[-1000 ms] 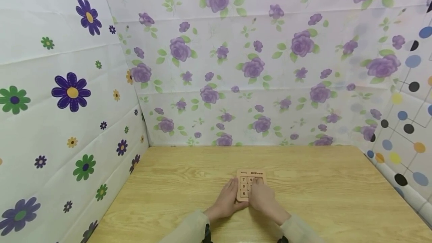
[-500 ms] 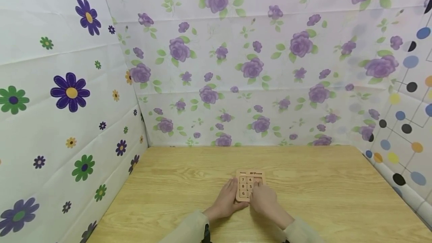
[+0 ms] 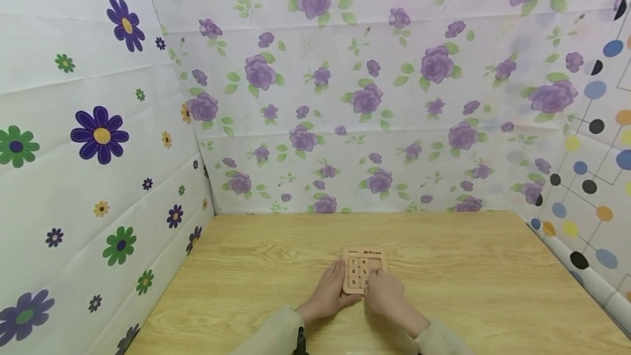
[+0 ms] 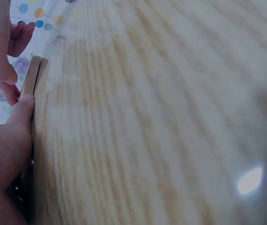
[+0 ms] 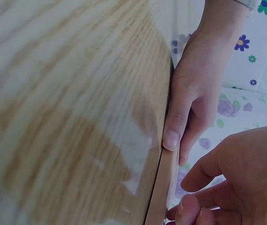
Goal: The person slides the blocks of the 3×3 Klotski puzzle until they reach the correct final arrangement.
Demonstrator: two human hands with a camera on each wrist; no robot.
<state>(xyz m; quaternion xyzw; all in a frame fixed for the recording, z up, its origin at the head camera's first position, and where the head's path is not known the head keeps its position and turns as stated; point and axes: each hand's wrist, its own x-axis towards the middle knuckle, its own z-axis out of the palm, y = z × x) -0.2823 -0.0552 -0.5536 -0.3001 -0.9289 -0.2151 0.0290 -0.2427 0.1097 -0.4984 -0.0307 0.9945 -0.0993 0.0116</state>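
Note:
A wooden number sliding puzzle [image 3: 351, 252] lies flat on the table. Tiles 7, 4, 8, 5, 6 and 3 show in its left and middle columns, and a bare slot [image 3: 376, 262] shows at the top right. My left hand [image 3: 326, 292] holds the frame, fingers along its left side and thumb at the near edge; the left thumb [image 5: 171, 138] presses that edge in the right wrist view. My right hand [image 3: 386, 293] is over the right column, bent fingertips down at the tiles, and hides the lower right part. In the right wrist view, its fingers [image 5: 203, 171] are loosely bent.
The wood-grain table [image 3: 256, 256] extends around the puzzle on every side. A purple-rose cloth [image 3: 315, 97] hangs behind it, a daisy-print cloth [image 3: 64, 179] stands at the left and a dotted cloth [image 3: 591, 201] at the right.
My right fingertips have slid a little toward me along the right column, uncovering the top-right slot and tile 5. The left hand stays on the frame. The head view has shifted slightly.

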